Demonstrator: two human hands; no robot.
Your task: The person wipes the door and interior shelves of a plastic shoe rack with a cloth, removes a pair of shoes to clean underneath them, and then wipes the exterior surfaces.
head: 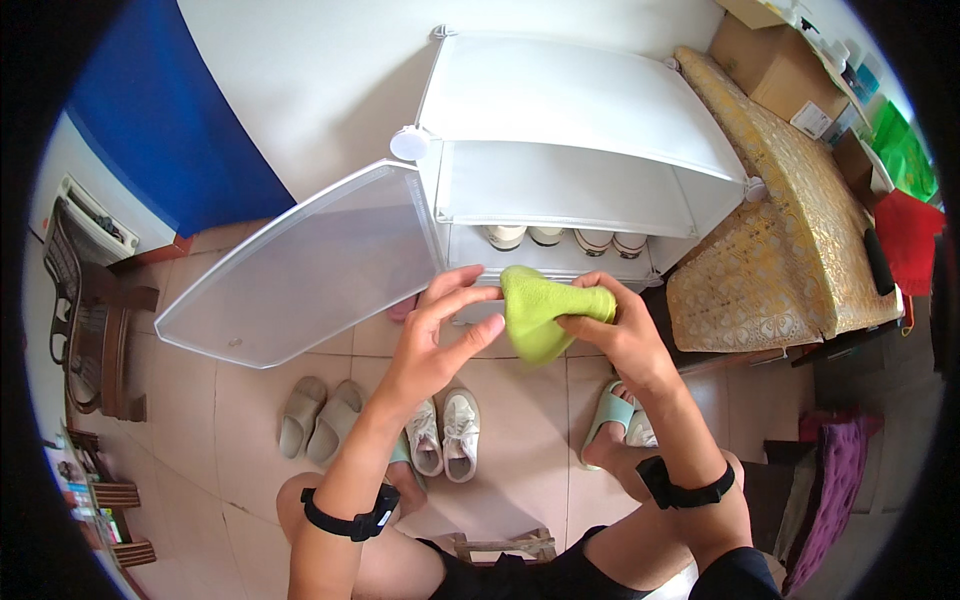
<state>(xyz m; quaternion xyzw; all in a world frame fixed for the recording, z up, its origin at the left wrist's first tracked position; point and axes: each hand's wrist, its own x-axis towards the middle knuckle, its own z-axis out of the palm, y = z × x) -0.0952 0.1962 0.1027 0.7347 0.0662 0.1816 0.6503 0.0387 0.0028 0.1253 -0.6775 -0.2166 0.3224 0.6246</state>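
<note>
A lime-green cloth (541, 306) is bunched in my right hand (619, 326), its loose end spreading towards the left. My left hand (450, 322) is beside that end, fingers apart and holding nothing; whether a fingertip touches the cloth I cannot tell. Beyond both hands stands a white plastic shoe cabinet (570, 90) with its translucent door (315, 277) swung out to the left. The upper compartment (555, 184) shows bare panels. In the compartment below, white shoes (504, 237) and another pair of shoes (594, 241) stand side by side.
On the tiled floor are grey slippers (319, 420) and white sneakers (459, 435). A table under a gold patterned cloth (750, 285) borders the cabinet's right, with a cardboard box (780, 67) on top. Dark wooden furniture (112, 352) stands at far left, a purple cushion (832, 487) at right.
</note>
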